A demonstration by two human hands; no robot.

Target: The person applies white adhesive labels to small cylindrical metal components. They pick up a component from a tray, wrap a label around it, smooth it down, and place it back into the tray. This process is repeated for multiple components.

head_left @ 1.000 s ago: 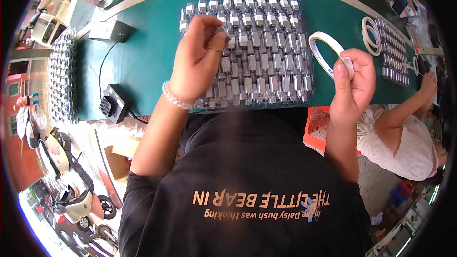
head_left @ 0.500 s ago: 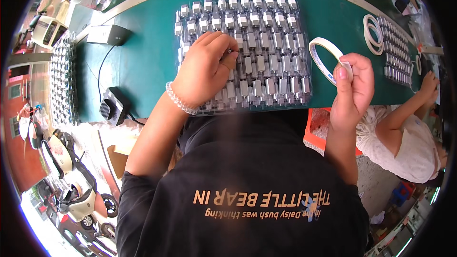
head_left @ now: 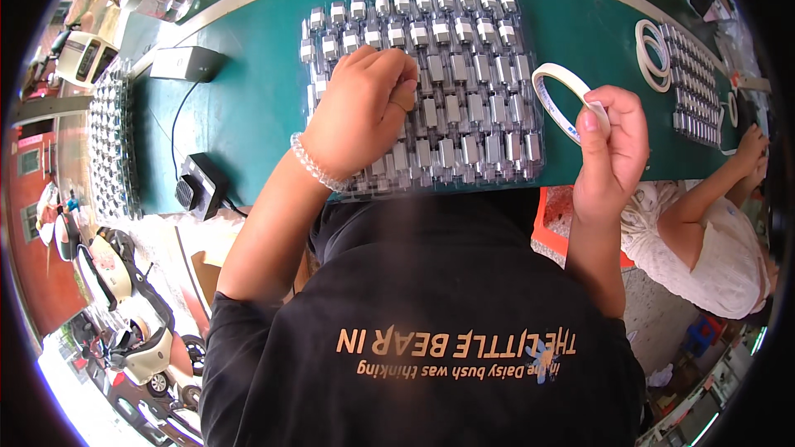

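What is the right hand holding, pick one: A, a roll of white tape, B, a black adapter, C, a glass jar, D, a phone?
A: the right hand pinches a roll of white tape above the green table, beside the tray of metal parts.

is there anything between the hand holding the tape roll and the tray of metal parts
Nothing visible does. The right hand holds the white tape roll just off the right edge of the clear tray of metal parts, with only bare green table showing in the gap. The left hand rests on the tray's near-left part, away from that side.
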